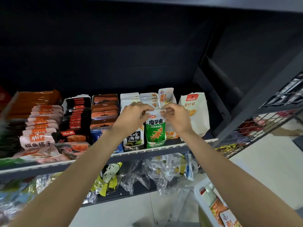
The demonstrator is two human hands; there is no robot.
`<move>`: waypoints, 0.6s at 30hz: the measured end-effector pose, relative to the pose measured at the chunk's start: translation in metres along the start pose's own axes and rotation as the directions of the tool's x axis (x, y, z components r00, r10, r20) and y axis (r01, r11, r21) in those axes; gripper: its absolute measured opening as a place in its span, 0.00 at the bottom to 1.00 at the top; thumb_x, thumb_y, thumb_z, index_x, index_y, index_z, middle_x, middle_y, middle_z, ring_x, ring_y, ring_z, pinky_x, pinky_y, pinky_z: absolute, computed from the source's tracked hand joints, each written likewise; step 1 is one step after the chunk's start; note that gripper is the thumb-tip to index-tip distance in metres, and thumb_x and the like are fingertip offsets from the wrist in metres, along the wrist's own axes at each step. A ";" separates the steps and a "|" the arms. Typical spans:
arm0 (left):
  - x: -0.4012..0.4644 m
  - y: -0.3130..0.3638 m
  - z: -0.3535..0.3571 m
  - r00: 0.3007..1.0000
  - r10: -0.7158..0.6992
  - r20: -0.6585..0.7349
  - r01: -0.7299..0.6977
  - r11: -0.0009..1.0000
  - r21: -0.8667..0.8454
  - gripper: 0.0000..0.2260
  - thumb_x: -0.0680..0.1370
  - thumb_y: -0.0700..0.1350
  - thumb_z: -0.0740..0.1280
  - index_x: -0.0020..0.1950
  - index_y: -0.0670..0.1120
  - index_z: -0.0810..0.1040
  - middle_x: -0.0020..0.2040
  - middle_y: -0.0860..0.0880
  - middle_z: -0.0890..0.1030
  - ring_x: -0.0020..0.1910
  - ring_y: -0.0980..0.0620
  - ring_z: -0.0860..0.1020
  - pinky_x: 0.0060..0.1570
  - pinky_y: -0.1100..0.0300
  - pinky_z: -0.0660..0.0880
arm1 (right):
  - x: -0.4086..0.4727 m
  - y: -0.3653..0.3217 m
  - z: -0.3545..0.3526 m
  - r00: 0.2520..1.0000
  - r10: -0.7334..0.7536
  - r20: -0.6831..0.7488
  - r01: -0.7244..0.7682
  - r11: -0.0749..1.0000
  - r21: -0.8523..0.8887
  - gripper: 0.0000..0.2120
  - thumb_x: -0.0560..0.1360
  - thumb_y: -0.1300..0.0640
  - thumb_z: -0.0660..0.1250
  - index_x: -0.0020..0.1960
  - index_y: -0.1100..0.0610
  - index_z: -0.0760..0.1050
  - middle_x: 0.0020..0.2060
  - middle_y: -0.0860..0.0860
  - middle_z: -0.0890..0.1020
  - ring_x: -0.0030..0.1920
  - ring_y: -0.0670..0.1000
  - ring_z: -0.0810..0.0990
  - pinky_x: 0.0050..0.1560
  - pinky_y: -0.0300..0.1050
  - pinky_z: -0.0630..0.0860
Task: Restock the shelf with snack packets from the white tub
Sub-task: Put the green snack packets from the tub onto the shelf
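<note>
Both hands (155, 114) pinching green packet's (155, 128) top corners, shelf (172, 146)

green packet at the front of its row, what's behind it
Behind the green packet, a row of white packets runs to the shelf back. Both hands, left hand and right hand, cover the nearest ones.

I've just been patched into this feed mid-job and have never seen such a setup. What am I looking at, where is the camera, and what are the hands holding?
There is no machine: a person's two bare hands, filmed by one wide-angle camera worn on the head, looking forward and down. The left hand and right hand pinch the top of a green packet standing at the front of its row on the shelf. Other snack rows fill the shelf. The white tub sits bottom right, with packets inside.
</note>
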State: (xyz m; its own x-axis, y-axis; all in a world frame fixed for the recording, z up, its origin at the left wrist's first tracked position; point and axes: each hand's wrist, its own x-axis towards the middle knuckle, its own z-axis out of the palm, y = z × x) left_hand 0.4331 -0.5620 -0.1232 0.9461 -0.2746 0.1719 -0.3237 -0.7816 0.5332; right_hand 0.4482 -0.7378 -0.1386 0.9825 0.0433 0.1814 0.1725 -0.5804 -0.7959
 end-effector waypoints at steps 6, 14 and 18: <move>0.002 0.008 0.009 0.997 -0.028 0.067 0.000 0.925 0.381 0.17 0.80 0.50 0.60 0.69 0.53 0.68 0.64 0.51 0.74 0.66 0.49 0.65 0.63 0.52 0.60 | -0.008 0.011 0.012 0.998 0.055 -0.030 -0.055 0.998 0.004 0.10 0.73 0.66 0.69 0.54 0.63 0.78 0.43 0.56 0.81 0.44 0.49 0.78 0.50 0.43 0.77; -0.013 0.045 0.033 0.977 0.194 -0.093 -0.163 0.950 0.267 0.12 0.75 0.41 0.68 0.58 0.46 0.79 0.55 0.47 0.79 0.58 0.44 0.73 0.56 0.50 0.68 | -0.041 0.030 -0.035 0.990 0.139 0.020 -0.140 0.979 0.151 0.07 0.76 0.65 0.65 0.53 0.61 0.77 0.42 0.49 0.80 0.43 0.42 0.78 0.48 0.31 0.74; -0.027 0.084 0.077 0.916 0.400 -0.011 -0.395 0.909 0.134 0.09 0.71 0.40 0.70 0.50 0.44 0.81 0.46 0.47 0.81 0.48 0.43 0.79 0.45 0.50 0.75 | -0.090 0.076 -0.069 0.944 0.330 -0.006 -0.318 0.912 0.260 0.08 0.76 0.70 0.61 0.49 0.61 0.76 0.38 0.50 0.79 0.41 0.45 0.79 0.43 0.38 0.75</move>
State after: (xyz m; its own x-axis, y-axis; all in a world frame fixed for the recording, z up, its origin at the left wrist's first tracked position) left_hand 0.3800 -0.6636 -0.1473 0.7375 -0.5581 0.3802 -0.6697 -0.6767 0.3058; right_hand 0.3681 -0.8417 -0.1754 0.9839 -0.1554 -0.0885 -0.1364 -0.3319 -0.9334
